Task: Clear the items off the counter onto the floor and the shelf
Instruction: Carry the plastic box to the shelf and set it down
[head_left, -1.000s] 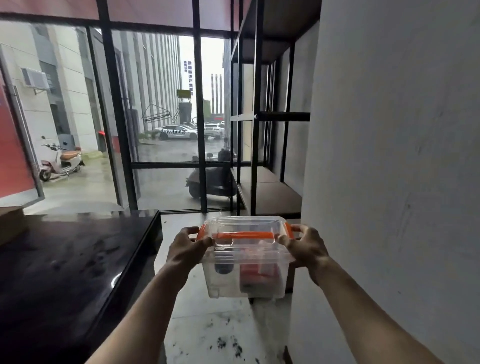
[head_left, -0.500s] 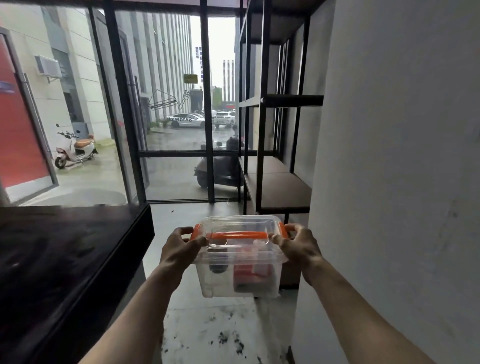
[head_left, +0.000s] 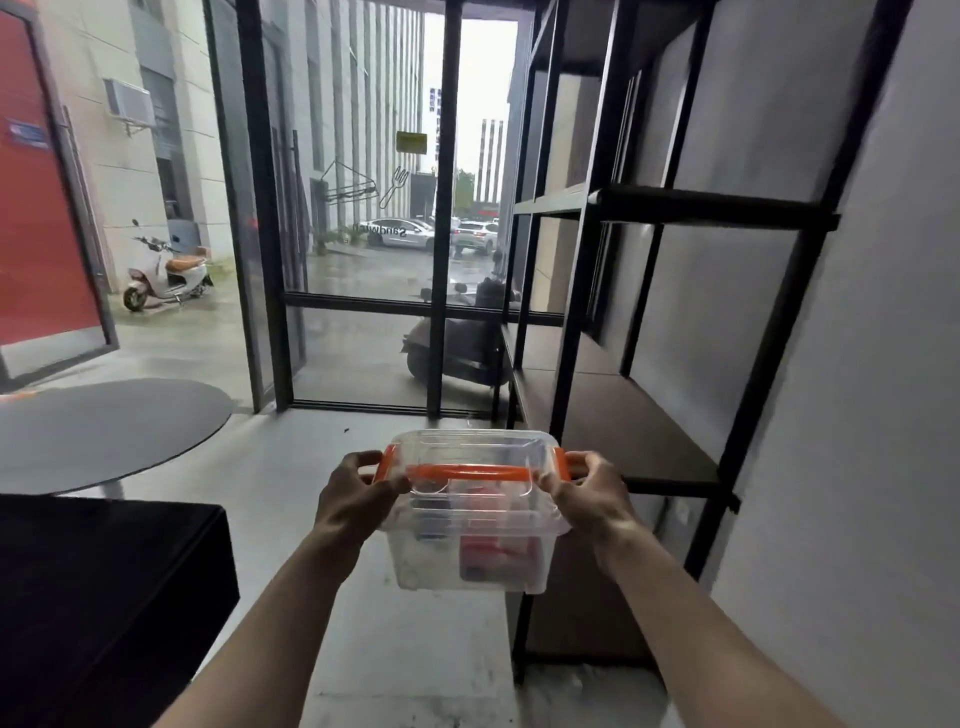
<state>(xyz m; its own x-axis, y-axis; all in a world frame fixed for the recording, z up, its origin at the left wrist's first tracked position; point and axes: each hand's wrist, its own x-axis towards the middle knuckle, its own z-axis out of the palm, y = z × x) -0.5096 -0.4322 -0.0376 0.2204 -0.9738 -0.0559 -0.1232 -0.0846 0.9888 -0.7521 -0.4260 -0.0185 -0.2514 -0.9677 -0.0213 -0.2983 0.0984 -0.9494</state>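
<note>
Both arms outstretched, left hand (head_left: 358, 499) and right hand (head_left: 587, 493) fingers clamp the clear box (head_left: 470, 519).

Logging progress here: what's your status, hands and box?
Left hand and right hand both gripping clear box, held in the air. Shelf ahead right, bare. Path clear.

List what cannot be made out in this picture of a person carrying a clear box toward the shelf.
Head view only:
- Contents of the clear box: red and dark shapes, blurred by the plastic.
- Orange latches: mostly hidden under the left hand and right hand.
- Black counter: cut off by the left edge.
- Shelf top: cut off above.
</note>
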